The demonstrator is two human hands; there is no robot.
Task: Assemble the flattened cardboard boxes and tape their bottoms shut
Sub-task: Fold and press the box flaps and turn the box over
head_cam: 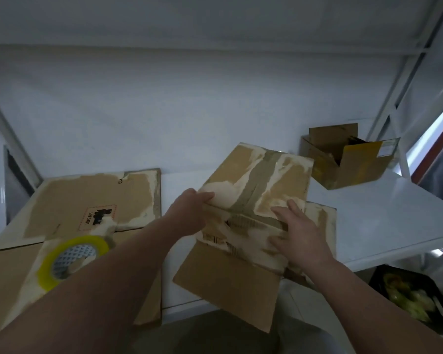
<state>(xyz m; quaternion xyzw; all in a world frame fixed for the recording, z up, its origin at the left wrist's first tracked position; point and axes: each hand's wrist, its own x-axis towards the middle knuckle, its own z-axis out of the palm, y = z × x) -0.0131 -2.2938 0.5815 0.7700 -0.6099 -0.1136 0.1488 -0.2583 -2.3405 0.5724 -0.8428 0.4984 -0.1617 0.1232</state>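
Nearest, at the lower right and below the white tabletop (368, 213), stands a black tray (407, 295) with blurred greenish contents. On the left, a roll of clear yellowish tape (72, 256) lies flat on a flattened brown cardboard sheet (92, 200). In the middle, a worn brown cardboard box (253, 200) with old tape strips is held tilted above the tabletop. The left hand (189, 210) grips its left edge, with fingers (207, 198) curled around the fold. The right hand (299, 233) lies flat on the near face, fingers (293, 206) straight and spread apart. Far right, an open brown cardboard box (343, 159) stands on the tabletop.
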